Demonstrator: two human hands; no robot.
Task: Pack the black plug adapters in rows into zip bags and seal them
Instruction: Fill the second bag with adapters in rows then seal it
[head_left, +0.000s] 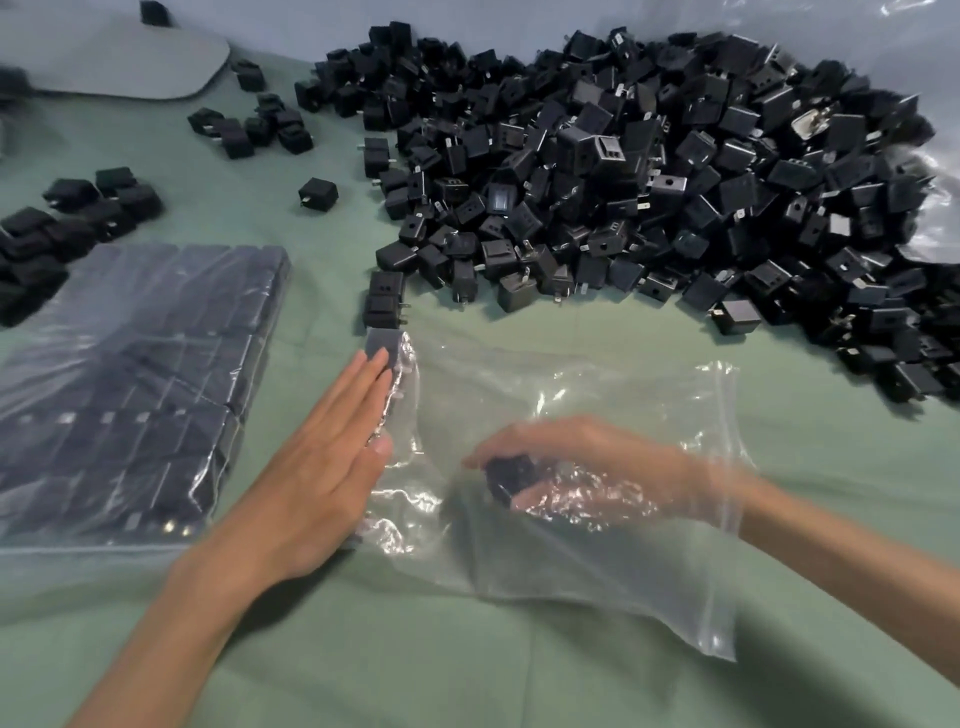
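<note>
I read left hand (322, 467) flat, fingers straight, pressing the left side of the open bag (649, 561), which lies mid-way along the near edge of the table (467, 675). Right hand (561, 462) is inside it, curled round one adapter (506, 480). Risks: slack crumpled film could tip the adapter and break the row; pins may snag plastic. Count: 2 bags, one being the packed bag (130, 395) at the left edge; 1 adapter in hand; pile (649, 182) at far right, uncountable

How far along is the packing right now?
Done: one full bag of rowed adapters lies at left; its seal isn't clear. In hand: right hand, inside the second bag, holds an adapter while left hand lies flat on the bag's edge. Left: the big loose pile, plus sealing.
</note>
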